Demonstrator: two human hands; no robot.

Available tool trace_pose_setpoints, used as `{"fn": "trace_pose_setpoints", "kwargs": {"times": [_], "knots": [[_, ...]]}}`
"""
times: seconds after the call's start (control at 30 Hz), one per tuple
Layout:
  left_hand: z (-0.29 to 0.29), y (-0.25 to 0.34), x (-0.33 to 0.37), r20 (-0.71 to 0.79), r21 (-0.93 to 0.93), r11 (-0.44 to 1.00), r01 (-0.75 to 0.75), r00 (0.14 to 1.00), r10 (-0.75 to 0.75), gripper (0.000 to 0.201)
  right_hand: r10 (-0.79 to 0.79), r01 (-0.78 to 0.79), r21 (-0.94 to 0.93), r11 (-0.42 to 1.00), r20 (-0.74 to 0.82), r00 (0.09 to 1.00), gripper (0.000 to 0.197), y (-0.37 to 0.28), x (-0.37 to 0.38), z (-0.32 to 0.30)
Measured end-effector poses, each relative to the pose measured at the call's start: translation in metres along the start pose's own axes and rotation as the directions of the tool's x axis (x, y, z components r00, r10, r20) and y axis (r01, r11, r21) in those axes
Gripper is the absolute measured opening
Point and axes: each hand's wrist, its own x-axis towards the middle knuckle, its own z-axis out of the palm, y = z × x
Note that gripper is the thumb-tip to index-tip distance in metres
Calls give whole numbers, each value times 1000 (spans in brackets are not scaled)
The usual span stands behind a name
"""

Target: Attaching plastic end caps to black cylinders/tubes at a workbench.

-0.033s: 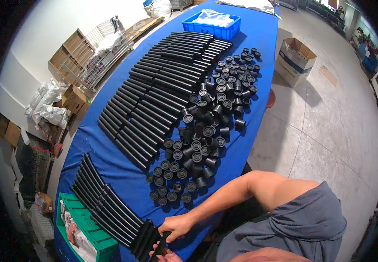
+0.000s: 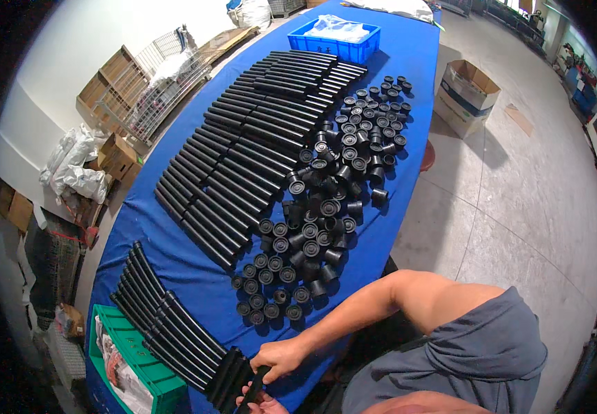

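One black tube (image 2: 256,388) is held by two hands at the near end of the table, low in the view. Its upper part is gripped by the right hand (image 2: 278,359), with the fingers bent around it. Its lower part is held in the curled fingers of the left hand (image 2: 267,402), which is partly cut off by the bottom edge. Whether the tube is squeezed tightly cannot be told.

Just to the left of the hands, a few short, thick black pieces (image 2: 227,375) are bunched side by side. Past them, long thin black tubes (image 2: 181,334) are spread out like a fan. A green crate (image 2: 140,352), filled with pale stuff, is placed beside the fan.

Farther up the blue cloth (image 2: 205,293), many black tubes (image 2: 243,148) are laid in neat, slanted rows. To their right, lots of round black caps (image 2: 302,295) are scattered, and some are tipped over. At the far end, a clear plastic bag (image 2: 336,27) is kept in a blue crate (image 2: 357,53).
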Motion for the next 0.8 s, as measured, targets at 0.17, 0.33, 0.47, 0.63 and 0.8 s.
{"fn": "trace_pose_setpoints", "kwargs": {"times": [0.17,0.33,0.47,0.63,0.8], "knots": [[4,-1,0,26,27,1000,8,1000,-9,35,-5,5,-50,999,3,1000,34,15,3,3],[15,0,-1,17,-31,996,85,996,-84,30,-520,461,-323,827,-125,845,35,33,10,14],[14,-4,-4,-30,-75,997,23,999,-26,31,29,-28,-25,999,41,999,34,-8,-3,0],[7,-4,-3,-11,-85,996,33,999,-34,30,81,-82,25,996,18,997,33,0,-5,4],[4,-2,-4,-1,-101,995,27,1000,-27,30,19,-19,4,1000,14,1000,34,2,-3,7]]}}
